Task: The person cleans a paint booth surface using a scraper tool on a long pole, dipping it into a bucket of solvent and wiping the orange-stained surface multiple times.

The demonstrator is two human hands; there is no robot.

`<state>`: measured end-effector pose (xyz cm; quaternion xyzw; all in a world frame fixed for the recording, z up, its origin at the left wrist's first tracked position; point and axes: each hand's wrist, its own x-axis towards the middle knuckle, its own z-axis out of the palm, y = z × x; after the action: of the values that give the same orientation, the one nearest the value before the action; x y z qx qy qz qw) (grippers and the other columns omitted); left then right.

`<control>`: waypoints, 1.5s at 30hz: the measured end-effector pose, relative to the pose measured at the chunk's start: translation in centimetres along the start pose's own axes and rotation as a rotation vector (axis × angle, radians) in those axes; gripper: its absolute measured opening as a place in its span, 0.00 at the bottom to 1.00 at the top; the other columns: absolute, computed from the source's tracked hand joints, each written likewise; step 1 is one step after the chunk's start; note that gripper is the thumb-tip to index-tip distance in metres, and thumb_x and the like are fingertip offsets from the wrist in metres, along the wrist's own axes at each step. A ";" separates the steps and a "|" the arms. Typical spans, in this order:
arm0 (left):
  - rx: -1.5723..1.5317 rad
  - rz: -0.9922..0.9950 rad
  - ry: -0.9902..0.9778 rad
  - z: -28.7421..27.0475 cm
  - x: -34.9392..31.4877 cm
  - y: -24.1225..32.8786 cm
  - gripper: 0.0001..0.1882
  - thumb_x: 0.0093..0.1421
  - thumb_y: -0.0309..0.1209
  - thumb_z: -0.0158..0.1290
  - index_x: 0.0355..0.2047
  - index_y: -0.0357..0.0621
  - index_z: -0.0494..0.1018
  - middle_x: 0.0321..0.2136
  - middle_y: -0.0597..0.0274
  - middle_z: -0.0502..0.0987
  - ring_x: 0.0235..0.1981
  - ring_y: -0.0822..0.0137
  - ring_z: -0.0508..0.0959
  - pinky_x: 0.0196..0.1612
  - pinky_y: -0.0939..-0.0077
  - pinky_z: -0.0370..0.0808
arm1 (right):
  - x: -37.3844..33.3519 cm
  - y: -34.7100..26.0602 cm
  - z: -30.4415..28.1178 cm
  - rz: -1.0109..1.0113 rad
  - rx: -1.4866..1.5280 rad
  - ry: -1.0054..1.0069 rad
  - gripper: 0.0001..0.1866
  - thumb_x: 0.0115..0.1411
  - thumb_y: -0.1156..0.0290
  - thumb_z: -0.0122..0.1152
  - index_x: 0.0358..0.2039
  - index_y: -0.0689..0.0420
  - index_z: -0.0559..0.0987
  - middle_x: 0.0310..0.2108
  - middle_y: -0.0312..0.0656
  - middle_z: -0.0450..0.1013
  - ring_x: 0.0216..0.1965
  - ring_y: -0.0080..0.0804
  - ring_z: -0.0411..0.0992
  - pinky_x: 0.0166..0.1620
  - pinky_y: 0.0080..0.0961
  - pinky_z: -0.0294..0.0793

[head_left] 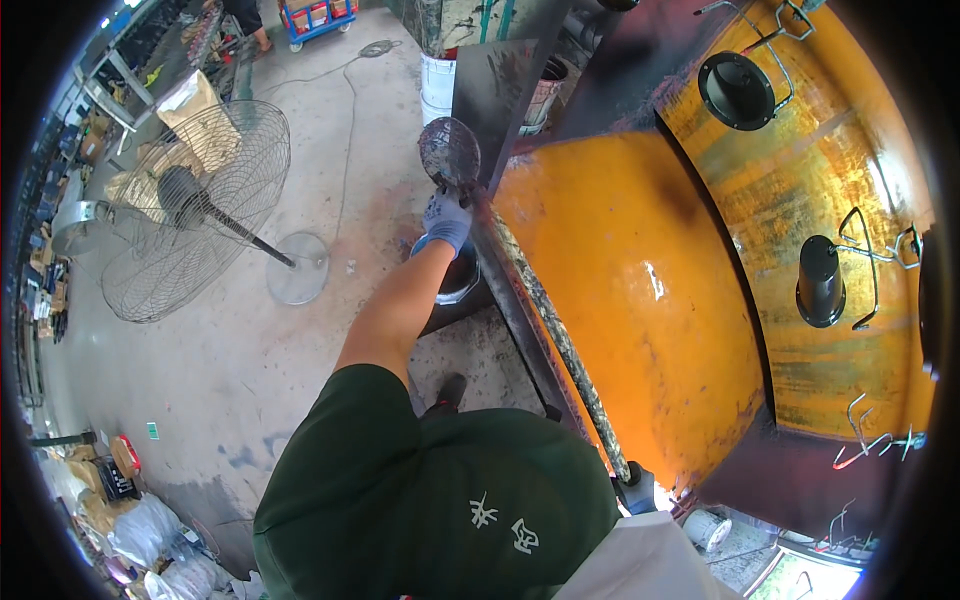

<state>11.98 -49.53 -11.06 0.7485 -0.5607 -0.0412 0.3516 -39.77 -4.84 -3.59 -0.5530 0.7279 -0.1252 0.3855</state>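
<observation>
My left hand, in a pale blue-grey glove, reaches far forward with its fingers closed round the base of a round, dark mesh strainer. The strainer is held up beside the steel edge of a large orange trough. Under my left wrist stands a bucket with a dark inside, partly covered by my forearm. A mottled, paint-crusted pole slants along the trough's edge back toward my body. At its near end is a dark shape that looks like my right hand; its fingers are not clear.
The orange trough fills the right side, with black cone-shaped fittings and bent wire hooks on its wall. A tilted pedestal fan stands to the left. White buckets stand ahead. A cable crosses the floor.
</observation>
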 end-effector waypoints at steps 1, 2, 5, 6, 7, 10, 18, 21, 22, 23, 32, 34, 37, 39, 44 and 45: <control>-0.027 -0.083 -0.060 0.3 -0.3 0.3 0.18 0.53 0.42 0.53 0.41 0.46 0.75 0.38 0.47 0.77 0.39 0.45 0.76 0.42 0.52 0.73 | 0.2 0.2 0.2 0.004 0.002 -0.001 0.14 0.42 0.71 0.70 0.29 0.62 0.76 0.23 0.40 0.75 0.27 0.27 0.73 0.32 0.26 0.71; -0.053 -0.166 -0.119 0.5 -0.6 0.5 0.19 0.52 0.43 0.54 0.39 0.45 0.76 0.36 0.46 0.77 0.39 0.45 0.77 0.42 0.53 0.74 | 0.4 0.5 0.6 -0.020 -0.027 0.021 0.15 0.42 0.71 0.70 0.29 0.62 0.76 0.23 0.41 0.75 0.26 0.29 0.73 0.32 0.27 0.70; -0.121 -0.174 -0.214 -0.5 -2.6 1.0 0.15 0.49 0.40 0.59 0.33 0.45 0.78 0.34 0.49 0.79 0.39 0.47 0.78 0.42 0.56 0.74 | 1.3 -1.9 0.8 -0.062 0.014 0.030 0.15 0.42 0.71 0.71 0.28 0.63 0.76 0.24 0.42 0.75 0.27 0.32 0.72 0.33 0.29 0.70; -0.092 -0.176 -0.236 -0.7 -3.5 1.2 0.15 0.50 0.39 0.58 0.35 0.45 0.78 0.34 0.48 0.79 0.39 0.46 0.78 0.42 0.56 0.74 | 1.5 -2.4 0.9 -0.070 -0.048 0.032 0.15 0.42 0.72 0.71 0.29 0.63 0.76 0.24 0.42 0.75 0.27 0.31 0.72 0.33 0.28 0.70; -0.089 -0.178 -0.233 -0.1 -4.0 0.4 0.15 0.50 0.39 0.58 0.35 0.45 0.78 0.34 0.48 0.79 0.39 0.46 0.78 0.42 0.56 0.74 | 1.6 -2.7 0.9 -0.082 -0.113 0.034 0.15 0.42 0.72 0.71 0.30 0.63 0.76 0.24 0.42 0.74 0.27 0.31 0.72 0.33 0.28 0.70; -0.150 -0.188 -0.200 2.1 -5.4 -2.4 0.16 0.51 0.39 0.57 0.38 0.45 0.78 0.35 0.48 0.79 0.39 0.47 0.78 0.44 0.56 0.74 | 1.7 -2.9 0.9 -0.077 -0.079 0.019 0.16 0.41 0.73 0.71 0.31 0.63 0.76 0.25 0.40 0.74 0.28 0.27 0.71 0.33 0.26 0.70; 0.111 -0.357 -0.353 4.3 -2.4 -6.9 0.16 0.52 0.40 0.56 0.39 0.50 0.79 0.38 0.49 0.79 0.41 0.48 0.78 0.44 0.57 0.75 | 0.4 -5.6 0.1 0.165 0.262 -0.073 0.15 0.42 0.75 0.68 0.31 0.62 0.76 0.23 0.35 0.72 0.26 0.18 0.68 0.31 0.21 0.70; -0.136 -0.348 -0.284 3.6 -1.6 -4.6 0.17 0.52 0.41 0.56 0.40 0.48 0.78 0.40 0.49 0.79 0.41 0.48 0.79 0.43 0.58 0.76 | 0.0 -1.1 1.0 0.092 0.230 -0.034 0.14 0.42 0.74 0.68 0.30 0.62 0.76 0.22 0.34 0.71 0.26 0.18 0.68 0.30 0.21 0.69; -0.281 -0.337 -0.267 2.6 -1.4 -4.1 0.18 0.52 0.41 0.56 0.41 0.47 0.78 0.40 0.49 0.79 0.41 0.48 0.79 0.42 0.58 0.76 | 0.1 -0.6 1.2 0.023 0.159 -0.023 0.14 0.42 0.74 0.68 0.30 0.62 0.76 0.22 0.34 0.71 0.25 0.18 0.68 0.30 0.21 0.69; -0.283 -0.336 -0.267 3.2 -1.3 -4.1 0.18 0.52 0.41 0.56 0.41 0.47 0.78 0.40 0.49 0.79 0.41 0.48 0.79 0.42 0.58 0.76 | 0.0 -0.2 1.2 0.023 0.159 -0.021 0.14 0.42 0.74 0.68 0.30 0.62 0.76 0.22 0.34 0.71 0.25 0.18 0.68 0.30 0.21 0.69; -1.352 -0.809 -0.371 14.0 3.0 -1.0 0.13 0.60 0.38 0.52 0.41 0.45 0.76 0.33 0.58 0.79 0.33 0.61 0.78 0.36 0.66 0.75 | -2.2 1.2 1.7 0.161 0.406 0.009 0.14 0.42 0.75 0.71 0.30 0.62 0.76 0.24 0.32 0.72 0.27 0.18 0.67 0.33 0.21 0.69; -1.560 -0.898 -0.289 14.8 6.1 -8.5 0.16 0.56 0.42 0.55 0.40 0.46 0.76 0.31 0.60 0.78 0.29 0.65 0.77 0.31 0.68 0.72 | 0.1 -0.7 0.4 0.071 0.417 -0.108 0.13 0.43 0.77 0.70 0.30 0.61 0.76 0.24 0.31 0.71 0.28 0.18 0.67 0.33 0.21 0.69; -1.767 -0.859 -0.212 16.5 5.7 -7.5 0.14 0.57 0.37 0.55 0.42 0.47 0.75 0.32 0.61 0.79 0.29 0.67 0.78 0.30 0.71 0.72 | 0.2 0.6 0.5 0.068 0.340 -0.126 0.13 0.43 0.77 0.70 0.30 0.61 0.76 0.24 0.32 0.72 0.28 0.18 0.68 0.34 0.21 0.69; -1.607 -0.751 -0.171 17.7 4.6 -2.1 0.13 0.56 0.34 0.56 0.42 0.47 0.75 0.33 0.62 0.79 0.29 0.68 0.78 0.30 0.71 0.72 | -1.5 0.0 0.9 0.061 0.267 -0.053 0.11 0.45 0.79 0.67 0.30 0.62 0.75 0.23 0.33 0.71 0.26 0.19 0.68 0.30 0.21 0.69; -1.623 -0.738 -0.089 15.8 3.9 -6.2 0.12 0.63 0.30 0.45 0.43 0.41 0.75 0.33 0.56 0.80 0.34 0.61 0.79 0.37 0.69 0.78 | 0.0 0.1 1.2 -0.030 0.171 -0.059 0.08 0.48 0.81 0.64 0.29 0.62 0.73 0.21 0.33 0.69 0.23 0.19 0.68 0.27 0.21 0.69; -1.512 -0.622 -0.050 15.4 2.8 -7.3 0.11 0.60 0.27 0.48 0.42 0.42 0.76 0.33 0.57 0.80 0.33 0.62 0.79 0.36 0.69 0.77 | 0.4 -0.7 1.3 -0.035 0.172 -0.067 0.08 0.48 0.81 0.64 0.29 0.62 0.73 0.21 0.33 0.69 0.24 0.18 0.68 0.27 0.21 0.68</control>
<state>11.87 -58.41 -25.85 0.4292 -0.1555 -0.5206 0.7215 -38.45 -5.08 -4.19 -0.5343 0.6915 -0.1755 0.4535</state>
